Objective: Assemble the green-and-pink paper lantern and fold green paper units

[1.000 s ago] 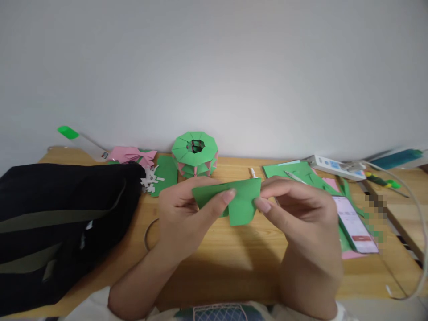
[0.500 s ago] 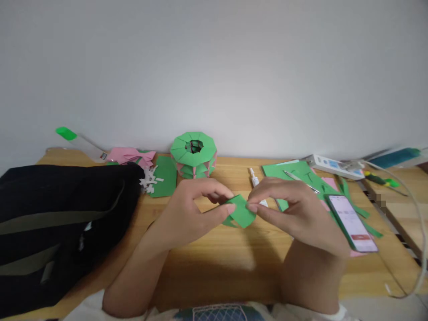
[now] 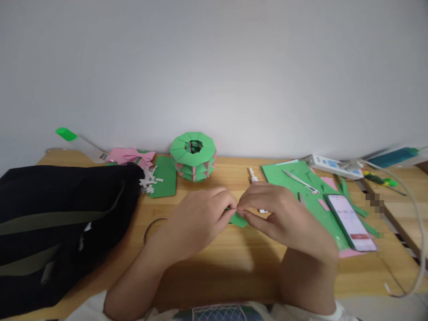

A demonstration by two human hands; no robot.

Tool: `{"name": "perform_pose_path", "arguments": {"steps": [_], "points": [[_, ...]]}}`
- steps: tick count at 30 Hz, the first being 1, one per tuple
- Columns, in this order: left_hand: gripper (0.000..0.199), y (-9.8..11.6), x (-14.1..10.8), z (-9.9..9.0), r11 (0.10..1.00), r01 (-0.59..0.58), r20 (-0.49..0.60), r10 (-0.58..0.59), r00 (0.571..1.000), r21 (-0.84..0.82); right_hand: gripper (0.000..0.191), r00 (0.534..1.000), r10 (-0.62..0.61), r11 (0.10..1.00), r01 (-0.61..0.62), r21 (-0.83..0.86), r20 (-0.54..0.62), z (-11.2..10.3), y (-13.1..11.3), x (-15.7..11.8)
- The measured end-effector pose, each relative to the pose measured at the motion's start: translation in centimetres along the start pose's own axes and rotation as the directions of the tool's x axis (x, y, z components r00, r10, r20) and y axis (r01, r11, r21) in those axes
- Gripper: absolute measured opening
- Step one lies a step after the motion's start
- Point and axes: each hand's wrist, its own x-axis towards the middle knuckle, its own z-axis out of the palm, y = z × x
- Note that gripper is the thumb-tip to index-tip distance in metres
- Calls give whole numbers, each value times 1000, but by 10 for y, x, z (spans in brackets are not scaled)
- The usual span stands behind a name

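Note:
Both hands meet over the middle of the wooden table, with their fingertips touching or nearly so. A small green paper piece [image 3: 238, 219] is pinched between the fingers of my left hand [image 3: 203, 218], and my right hand [image 3: 279, 214] grips its other side. Most of the paper is hidden by the fingers. Behind my right hand lies a white glue tube [image 3: 253, 174], partly covered. Beyond my left hand stands a round green and pink folded paper structure [image 3: 194, 156] with a hole in its top.
A black bag [image 3: 67, 223] fills the left side. White scraps [image 3: 149, 180] and pink paper [image 3: 130, 156] lie behind it. On the right are green sheets [image 3: 284, 174], a silver pen [image 3: 301, 181], a phone [image 3: 351, 223], a power strip [image 3: 334, 166] and a cable [image 3: 416, 209].
My hands have come closer together, and my left hand has turned and moved right. Less of the green paper shows between the fingers. More of the green sheets shows beside my right hand.

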Motion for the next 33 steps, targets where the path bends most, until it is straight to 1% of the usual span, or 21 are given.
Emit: {"name": "perform_pose_path", "arguments": {"steps": [2,4,7,10,12,15,16,17,20,21,22,24,27,30,31,33], "points": [[17,0,0,0,998,-8,17,7,1000,69,15,1000,3,1000,-3,-2,0,0,0,0],[17,-1,0,-1,995,-27,12,25,1000,100,15,1000,1,1000,-1,-2,-4,-2,0,-1],[16,-2,-2,-5,995,-44,-30,46,998,91,16,1000,1,1000,-1,-4,-22,-4,0,-3],[14,-2,-4,-10,998,-48,-77,51,996,48,16,999,-8,1000,8,-5,-36,-7,-1,-4],[14,-2,-4,-12,999,-48,-143,50,988,15,17,999,-7,1000,7,-16,-42,-8,-1,-5],[9,-3,-2,-11,999,-35,-278,26,960,-27,17,998,8,999,-9,-35,-56,-8,1,-5],[7,-4,-1,-9,999,-38,-291,28,956,-29,17,998,9,999,-11,-34,-56,-8,2,-5],[9,-4,0,-6,998,-50,-275,43,960,-22,16,999,7,1000,-9,-30,-54,-8,2,-5],[13,-6,2,1,992,-125,-150,126,981,20,16,999,-6,1000,5,-11,-43,-8,1,-5],[17,-6,2,3,989,-147,-128,150,980,30,16,999,-9,1000,9,-3,-45,-8,0,-5],[20,-6,2,4,986,-165,-130,167,977,33,15,999,-11,1000,11,8,-51,-8,-1,-5],[21,-6,2,4,982,-186,-180,190,965,39,13,997,-1,999,4,37,-80,-9,-1,-5],[17,-6,2,1,977,-208,-288,215,933,56,11,991,27,996,-17,83,-130,-11,0,-4],[13,-5,2,-3,979,-196,-382,202,902,56,12,986,41,995,-26,92,-160,-14,2,-5],[12,-4,2,-4,982,-186,-396,188,899,43,12,984,42,995,-27,91,-173,-16,2,-6],[13,-3,2,-6,989,-144,-391,136,910,8,12,978,52,995,-34,88,-200,-18,4,-8]]}}
